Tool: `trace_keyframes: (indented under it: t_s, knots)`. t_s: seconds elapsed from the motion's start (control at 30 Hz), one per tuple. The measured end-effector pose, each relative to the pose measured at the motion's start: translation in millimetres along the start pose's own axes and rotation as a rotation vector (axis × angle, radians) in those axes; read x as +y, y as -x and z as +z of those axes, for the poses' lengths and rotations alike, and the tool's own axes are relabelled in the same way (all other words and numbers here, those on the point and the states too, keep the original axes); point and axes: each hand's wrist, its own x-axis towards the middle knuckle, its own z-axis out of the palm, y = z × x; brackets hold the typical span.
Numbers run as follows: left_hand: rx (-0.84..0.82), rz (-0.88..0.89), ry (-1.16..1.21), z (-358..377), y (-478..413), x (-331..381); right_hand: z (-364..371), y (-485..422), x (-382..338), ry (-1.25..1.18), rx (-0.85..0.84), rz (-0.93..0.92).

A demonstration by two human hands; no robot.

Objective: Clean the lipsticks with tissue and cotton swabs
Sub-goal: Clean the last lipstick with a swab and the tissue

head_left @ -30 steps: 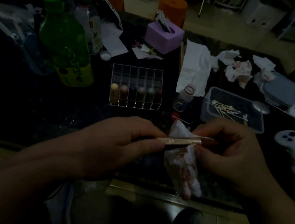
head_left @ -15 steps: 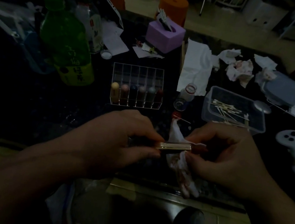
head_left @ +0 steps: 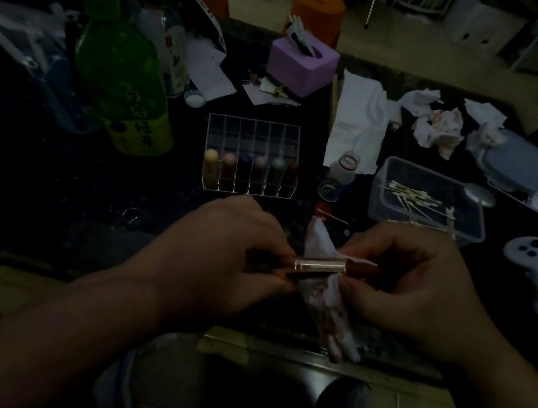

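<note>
While the left hand (head_left: 228, 260) pinches the lipstick (head_left: 319, 267), its axis runs rightward into the tissue (head_left: 335, 327) gripped by the right hand (head_left: 420, 294).

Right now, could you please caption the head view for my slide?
Left hand holds a gold-banded lipstick; right hand holds stained tissue against its tip.

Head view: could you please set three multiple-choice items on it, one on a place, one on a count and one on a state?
1. Where does the pile of swabs lie?
A. in the clear box
B. in the organizer
C. on the tissue

2. How many lipsticks stand in the organizer?
A. three
B. six
C. nine

3. The tissue in the right hand is:
A. clean
B. folded flat
C. stained red

Answers: A, swabs show through the box wall; B, six stand in the front row; C, red smears mark its lower part.
</note>
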Motion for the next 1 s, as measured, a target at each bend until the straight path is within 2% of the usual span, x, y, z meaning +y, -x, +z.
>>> trace_keyframes:
  t_s: [0.1, 0.27, 0.33, 0.47, 0.57, 0.63, 0.7, 0.77, 0.87, 1.0]
  knots:
    - [0.089, -0.079, -0.030, 3.8, -0.1, 3.1, 0.0, 0.0, -1.0, -0.020, 0.002, 0.006]
    - [-0.129, -0.029, 0.094, -2.6, -0.9, 1.7, -5.5, -1.7, 0.1, -0.015, 0.004, 0.013]
    - [-0.153, -0.010, 0.067, -1.2, -0.3, 1.5, -4.5, -1.6, 0.3, 0.012, -0.015, 0.021]
    - [-0.027, -0.095, 0.094, 7.2, 2.0, 11.8, 1.5, -2.3, 2.1, -0.039, 0.026, 0.033]
    - [0.072, -0.227, 0.181, 15.9, 2.8, 22.0, 6.2, -6.2, 8.3, -0.134, 0.116, 0.116]
    - [0.096, -0.325, 0.244, 21.5, 2.4, 25.6, 11.7, -7.2, 15.4, -0.310, 0.141, 0.238]
    - [0.128, -0.404, 0.316, 25.4, 0.9, 25.3, 20.5, -6.2, 20.0, -0.493, 0.078, 0.346]
    - [0.167, -0.443, 0.347, 28.1, -0.8, 22.4, 29.7, -3.1, 21.7, -0.461, 0.039, 0.367]
    - [0.154, -0.492, 0.372, 32.9, -2.4, 16.9, 36.1, -0.9, 27.0, -0.365, 0.100, 0.373]
    - [0.132, -0.523, 0.486, 36.1, -7.5, 8.3, 29.3, -5.3, 30.6, -0.539, 0.145, 0.518]
